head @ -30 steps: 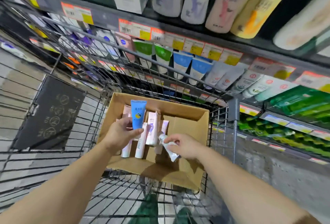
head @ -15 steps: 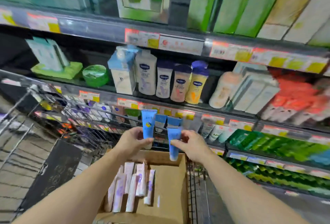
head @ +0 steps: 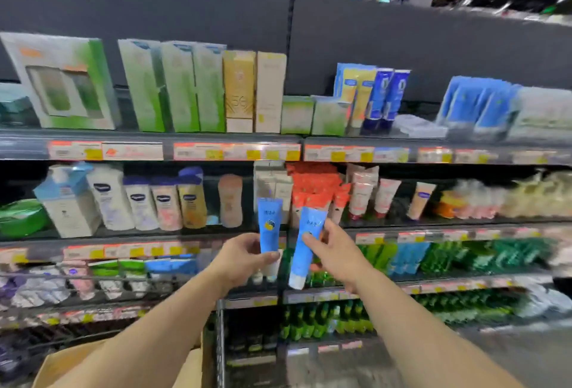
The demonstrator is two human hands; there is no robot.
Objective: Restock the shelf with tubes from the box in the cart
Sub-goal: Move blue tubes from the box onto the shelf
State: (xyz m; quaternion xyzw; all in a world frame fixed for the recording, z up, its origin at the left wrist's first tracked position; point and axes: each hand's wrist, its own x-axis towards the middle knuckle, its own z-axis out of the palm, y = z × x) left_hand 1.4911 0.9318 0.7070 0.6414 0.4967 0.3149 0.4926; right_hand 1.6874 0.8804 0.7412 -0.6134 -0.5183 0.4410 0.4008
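Note:
My left hand [head: 244,256] grips a blue tube [head: 270,225] with a yellow mark, held upright, cap down. My right hand [head: 335,254] pinches a second blue tube [head: 305,248], tilted, white cap at the bottom. Both tubes are raised in front of the shelf [head: 433,228], level with the row of orange and pink tubes. Only the top edge of the cardboard box [head: 62,363] shows at the lower left, in the wire cart [head: 220,341]. The box's contents are hidden.
Shelves run across the view. The top one holds green and gold cartons [head: 192,87]. The middle one carries lotion bottles [head: 139,202] and orange tubes [head: 315,186]. Lower rows hold blue tubes [head: 408,256] and green packs [head: 464,257]. Price labels line each shelf edge.
My view has swung up from the cart to the shelves. Both hands lifted the blue tubes higher, from above the box toward the middle shelf. The right tube now tilts.

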